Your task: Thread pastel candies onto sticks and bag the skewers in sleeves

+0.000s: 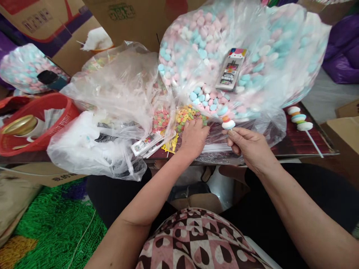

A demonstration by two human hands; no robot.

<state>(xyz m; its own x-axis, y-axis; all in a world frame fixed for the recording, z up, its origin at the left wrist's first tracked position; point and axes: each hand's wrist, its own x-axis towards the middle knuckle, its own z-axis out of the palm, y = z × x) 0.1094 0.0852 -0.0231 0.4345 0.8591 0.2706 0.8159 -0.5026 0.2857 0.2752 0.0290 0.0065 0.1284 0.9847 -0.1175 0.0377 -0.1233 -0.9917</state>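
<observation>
My left hand (195, 136) reaches down into a pile of small gummy rings (185, 114), yellow, orange and green. Its fingertips are hidden among them, so what they hold does not show. Between the thumb and fingers of my right hand (248, 144) is pinched a candy skewer (229, 124), with a blue marshmallow on top, an orange-red gummy ring and a white marshmallow below. Just behind lie pink, blue and white marshmallows (209, 98) at the mouth of a big clear bag (252, 22). A fuller candy skewer (301, 118) with a white stick rests at the table's right end.
A flat printed packet (231, 69) lies on the marshmallow bag. Left of the rings are red and green gummies (161, 118), printed packets (147, 145) and a crumpled clear bag (92, 145). A red basket (60, 116) stands far left; cardboard boxes (134, 22) stand behind.
</observation>
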